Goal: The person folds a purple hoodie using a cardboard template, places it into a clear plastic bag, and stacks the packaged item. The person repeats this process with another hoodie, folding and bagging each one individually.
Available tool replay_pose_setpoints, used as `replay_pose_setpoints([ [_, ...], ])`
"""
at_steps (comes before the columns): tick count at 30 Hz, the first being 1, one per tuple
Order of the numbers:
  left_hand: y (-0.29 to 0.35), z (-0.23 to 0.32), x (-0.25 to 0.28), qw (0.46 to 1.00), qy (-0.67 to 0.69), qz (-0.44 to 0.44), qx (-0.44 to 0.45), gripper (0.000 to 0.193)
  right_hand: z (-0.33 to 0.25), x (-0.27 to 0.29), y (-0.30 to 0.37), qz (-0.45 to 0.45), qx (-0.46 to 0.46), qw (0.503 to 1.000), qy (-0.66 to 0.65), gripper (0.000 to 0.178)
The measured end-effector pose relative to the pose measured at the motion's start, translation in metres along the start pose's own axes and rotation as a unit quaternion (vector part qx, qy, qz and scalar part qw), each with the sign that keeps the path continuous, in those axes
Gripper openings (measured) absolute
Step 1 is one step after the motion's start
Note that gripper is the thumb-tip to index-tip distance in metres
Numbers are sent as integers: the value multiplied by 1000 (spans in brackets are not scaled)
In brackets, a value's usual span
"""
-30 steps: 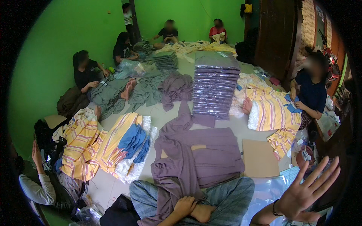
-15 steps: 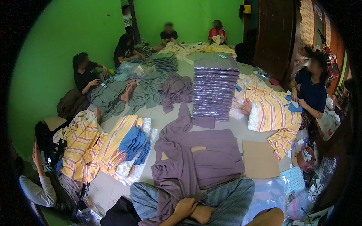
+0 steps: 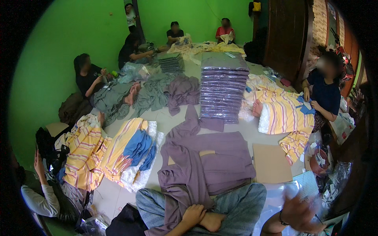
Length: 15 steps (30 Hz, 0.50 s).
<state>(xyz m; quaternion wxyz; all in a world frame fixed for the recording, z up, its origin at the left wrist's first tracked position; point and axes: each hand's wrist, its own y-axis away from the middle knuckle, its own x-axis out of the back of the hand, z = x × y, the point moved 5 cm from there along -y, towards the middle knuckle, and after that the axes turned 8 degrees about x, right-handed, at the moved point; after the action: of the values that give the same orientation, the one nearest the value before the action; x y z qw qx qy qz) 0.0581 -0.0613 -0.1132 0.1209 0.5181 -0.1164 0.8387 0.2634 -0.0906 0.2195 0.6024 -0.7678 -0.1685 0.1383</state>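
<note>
A mauve long-sleeved garment [image 3: 226, 161] lies spread on the floor in front of my crossed legs, its near part running over my lap. A strip of brown board shows through a gap in it. My left hand [image 3: 194, 215] rests on my bare foot [image 3: 212, 221] beside the cloth, fingers lying loosely over it and holding nothing I can see. At lower right my right hand [image 3: 301, 214] is raised, smeared by motion; whether it holds anything is unclear. Below and beside it lie clear plastic bags [image 3: 271, 202].
A brown cardboard sheet [image 3: 271, 163] lies right of the garment. Beyond stands a tall stack of plastic-wrapped mauve garments [image 3: 220, 90]. Yellow striped clothes [image 3: 122, 149] are at left. A basket [image 3: 319, 162] stands at right. Several people sit around with garments.
My right hand has come up at lower right, over the plastic bags, where only a rounded skin-coloured shape showed before. My left hand and the mauve garment stay in place.
</note>
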Motion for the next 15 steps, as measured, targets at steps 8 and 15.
replay_pose_setpoints([
  [8, -1, 0, 1, 1000, -12, 19, -11, 19, -3, -67, 46, -293, -36, 943, -155, 85],
  [15, -3, 3, 4, 1000, -2, 26, -14, 19, 5, -21, -8, -60, 38, 996, -62, 69],
])
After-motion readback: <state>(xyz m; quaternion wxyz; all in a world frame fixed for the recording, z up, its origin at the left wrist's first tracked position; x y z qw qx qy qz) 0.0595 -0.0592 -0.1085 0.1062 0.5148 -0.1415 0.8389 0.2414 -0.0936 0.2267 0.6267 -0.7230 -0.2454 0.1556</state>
